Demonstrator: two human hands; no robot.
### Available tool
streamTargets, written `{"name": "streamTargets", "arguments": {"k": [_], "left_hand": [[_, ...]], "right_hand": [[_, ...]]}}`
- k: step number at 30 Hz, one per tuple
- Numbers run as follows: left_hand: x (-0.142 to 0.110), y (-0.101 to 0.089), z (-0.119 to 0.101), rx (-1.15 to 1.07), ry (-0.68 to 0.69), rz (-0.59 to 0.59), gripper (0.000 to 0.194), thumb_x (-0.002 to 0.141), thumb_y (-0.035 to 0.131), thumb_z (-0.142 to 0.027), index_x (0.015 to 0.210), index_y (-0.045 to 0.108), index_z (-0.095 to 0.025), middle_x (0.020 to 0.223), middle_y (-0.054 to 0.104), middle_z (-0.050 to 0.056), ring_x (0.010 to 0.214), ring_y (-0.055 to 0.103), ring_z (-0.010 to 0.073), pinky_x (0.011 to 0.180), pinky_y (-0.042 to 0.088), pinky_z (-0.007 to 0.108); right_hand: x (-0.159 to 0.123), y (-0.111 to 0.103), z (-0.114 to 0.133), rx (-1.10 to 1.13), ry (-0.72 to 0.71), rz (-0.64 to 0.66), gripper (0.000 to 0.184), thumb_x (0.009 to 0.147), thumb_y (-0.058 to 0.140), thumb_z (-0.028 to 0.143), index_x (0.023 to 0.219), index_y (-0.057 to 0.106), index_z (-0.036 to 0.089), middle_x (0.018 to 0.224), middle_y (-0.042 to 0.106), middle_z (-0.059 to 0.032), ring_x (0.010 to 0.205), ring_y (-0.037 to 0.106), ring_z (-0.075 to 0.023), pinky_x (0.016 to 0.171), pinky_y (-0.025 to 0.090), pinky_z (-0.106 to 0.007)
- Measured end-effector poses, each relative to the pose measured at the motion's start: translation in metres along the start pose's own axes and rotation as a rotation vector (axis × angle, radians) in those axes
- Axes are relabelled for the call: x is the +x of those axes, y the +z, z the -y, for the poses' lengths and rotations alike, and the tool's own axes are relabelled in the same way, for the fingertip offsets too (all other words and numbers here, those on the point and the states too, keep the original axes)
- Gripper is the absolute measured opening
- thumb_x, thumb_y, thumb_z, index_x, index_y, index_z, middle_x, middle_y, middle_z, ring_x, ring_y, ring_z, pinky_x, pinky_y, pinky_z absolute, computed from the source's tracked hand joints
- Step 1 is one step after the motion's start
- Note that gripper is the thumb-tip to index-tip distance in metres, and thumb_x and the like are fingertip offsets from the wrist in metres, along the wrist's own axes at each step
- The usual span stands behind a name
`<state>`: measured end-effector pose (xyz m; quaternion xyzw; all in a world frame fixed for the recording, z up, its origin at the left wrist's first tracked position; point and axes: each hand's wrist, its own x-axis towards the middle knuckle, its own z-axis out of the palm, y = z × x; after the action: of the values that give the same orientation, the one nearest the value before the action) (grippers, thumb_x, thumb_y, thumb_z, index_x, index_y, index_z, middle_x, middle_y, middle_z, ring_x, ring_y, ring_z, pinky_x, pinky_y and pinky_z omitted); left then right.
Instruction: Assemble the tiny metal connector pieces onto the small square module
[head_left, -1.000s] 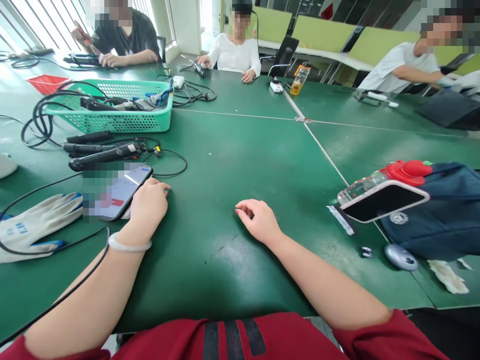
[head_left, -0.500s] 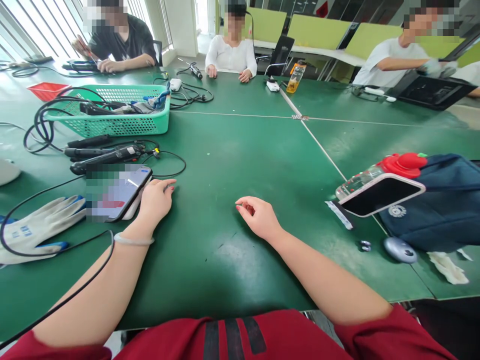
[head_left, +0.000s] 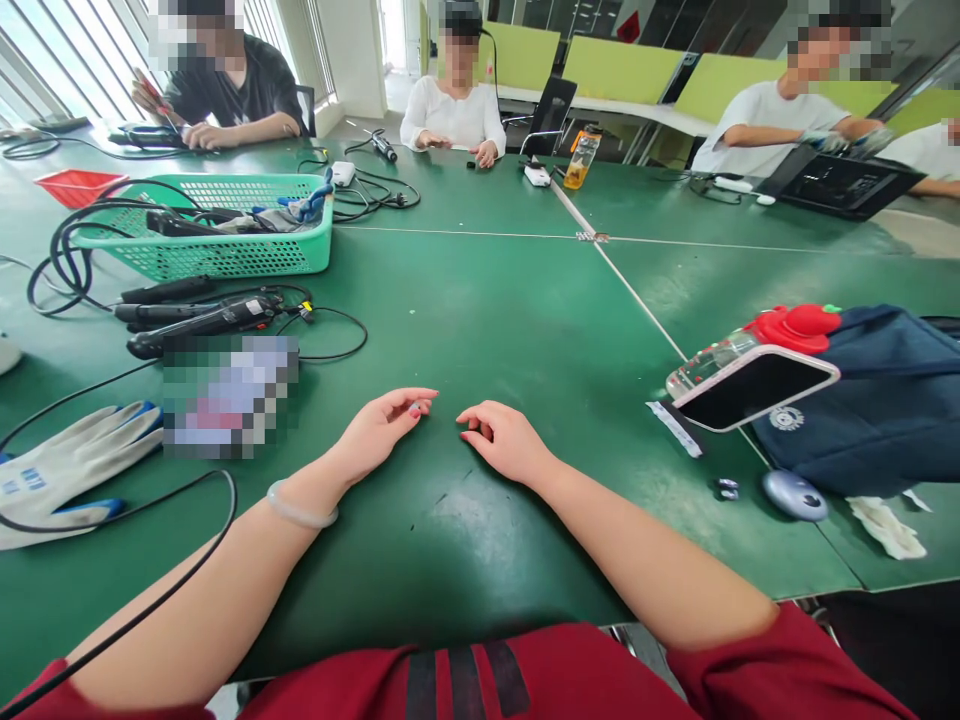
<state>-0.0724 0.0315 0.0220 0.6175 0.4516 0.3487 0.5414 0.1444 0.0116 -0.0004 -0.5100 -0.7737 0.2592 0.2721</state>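
Note:
My left hand (head_left: 380, 428), with a pale bangle (head_left: 301, 508) on its wrist, rests over the green table (head_left: 465, 330) in front of me. Its thumb and fingers are drawn together around a small pale spot that I cannot make out. Just to its right lies my right hand (head_left: 508, 438), loosely curled, with nothing visible in it. The two hands are a little apart. Left of my left hand lies a phone (head_left: 232, 395) with a lit, blurred screen. A white work glove with blue edges (head_left: 82, 465) lies further left.
A green basket (head_left: 225, 255) holds gloves and black tools; more black corded tools (head_left: 202, 318) lie before it. A cable crosses my left forearm. At right are a propped phone (head_left: 757, 388), red-lidded bottle (head_left: 712, 362), dark bag (head_left: 885, 420) and mouse (head_left: 795, 495). Several people sit across the table.
My left hand has left the phone's edge and moved right, close to my right hand. My right hand has stayed nearly still. The person at right has tilted up a black case.

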Motion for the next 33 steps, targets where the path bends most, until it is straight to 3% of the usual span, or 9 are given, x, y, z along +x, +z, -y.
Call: {"name": "streamTargets", "arguments": {"k": [2, 6, 12, 15, 18, 23, 28, 33], "left_hand": [[0.000, 0.001, 0.003, -0.083, 0.025, 0.073, 0.042, 0.083, 0.061, -0.040, 0.118, 0.063, -0.017, 0.102, 0.066, 0.008, 0.104, 0.059, 0.0193, 0.098, 0.043, 0.035], [0.001, -0.002, 0.005, -0.056, 0.053, 0.053, 0.040, 0.083, 0.060, -0.040, 0.116, 0.063, -0.017, 0.105, 0.068, 0.008, 0.103, 0.060, 0.0187, 0.097, 0.043, 0.034], [0.000, 0.000, -0.002, 0.323, -0.019, 0.010, 0.033, 0.089, 0.048, -0.039, 0.107, 0.068, -0.020, 0.095, 0.074, 0.004, 0.084, 0.064, 0.0183, 0.082, 0.048, 0.031], [-0.003, 0.006, -0.004, 0.471, 0.003, 0.035, 0.029, 0.088, 0.048, -0.037, 0.099, 0.071, -0.024, 0.094, 0.074, 0.001, 0.081, 0.064, 0.0182, 0.081, 0.048, 0.031], [-0.004, 0.010, -0.001, 0.408, 0.001, 0.088, 0.028, 0.087, 0.048, -0.035, 0.099, 0.071, -0.024, 0.094, 0.074, 0.001, 0.082, 0.065, 0.0176, 0.082, 0.049, 0.031], [0.001, 0.009, 0.004, 0.171, -0.059, 0.127, 0.034, 0.086, 0.049, -0.036, 0.107, 0.067, -0.016, 0.093, 0.074, 0.007, 0.078, 0.066, 0.0168, 0.075, 0.054, 0.031], [0.001, 0.005, 0.003, 0.253, -0.015, 0.085, 0.034, 0.086, 0.051, -0.038, 0.111, 0.067, -0.020, 0.091, 0.075, 0.004, 0.083, 0.067, 0.0173, 0.082, 0.052, 0.031], [0.000, 0.005, 0.006, 0.342, 0.027, 0.025, 0.036, 0.087, 0.050, -0.039, 0.114, 0.068, -0.023, 0.093, 0.075, 0.003, 0.078, 0.064, 0.0161, 0.077, 0.051, 0.030]], "right_hand": [[0.001, 0.000, 0.000, -0.009, 0.004, 0.000, 0.015, 0.081, 0.063, 0.014, 0.094, 0.067, 0.019, 0.078, 0.060, 0.0001, 0.065, 0.050, -0.0105, 0.067, 0.043, -0.026], [0.003, -0.001, 0.001, -0.009, 0.014, -0.007, 0.017, 0.080, 0.064, 0.014, 0.096, 0.067, 0.020, 0.080, 0.061, -0.0002, 0.066, 0.051, -0.0105, 0.069, 0.044, -0.026], [0.007, 0.004, 0.003, -0.080, -0.012, 0.013, 0.031, 0.086, 0.062, 0.028, 0.116, 0.063, 0.025, 0.108, 0.062, -0.0031, 0.079, 0.058, -0.0125, 0.077, 0.046, -0.028], [0.009, 0.008, 0.002, -0.150, -0.047, 0.033, 0.020, 0.090, 0.056, 0.028, 0.106, 0.068, 0.026, 0.103, 0.063, -0.0023, 0.089, 0.059, -0.0146, 0.078, 0.045, -0.028], [0.010, 0.009, 0.000, -0.163, -0.056, 0.045, 0.014, 0.090, 0.056, 0.026, 0.092, 0.069, 0.024, 0.094, 0.064, -0.0015, 0.086, 0.059, -0.0139, 0.075, 0.043, -0.026], [0.011, 0.005, 0.000, -0.044, -0.032, 0.024, 0.010, 0.088, 0.058, 0.025, 0.084, 0.066, 0.021, 0.081, 0.063, 0.0004, 0.074, 0.055, -0.0114, 0.068, 0.040, -0.024], [0.013, 0.002, 0.002, 0.171, 0.063, 0.011, 0.010, 0.087, 0.057, 0.028, 0.084, 0.062, 0.020, 0.071, 0.065, 0.0028, 0.060, 0.053, -0.0094, 0.061, 0.040, -0.022], [0.010, 0.002, 0.001, 0.277, 0.068, -0.019, 0.011, 0.086, 0.054, 0.030, 0.087, 0.059, 0.020, 0.079, 0.070, -0.0003, 0.064, 0.058, -0.0108, 0.062, 0.043, -0.024]]}}
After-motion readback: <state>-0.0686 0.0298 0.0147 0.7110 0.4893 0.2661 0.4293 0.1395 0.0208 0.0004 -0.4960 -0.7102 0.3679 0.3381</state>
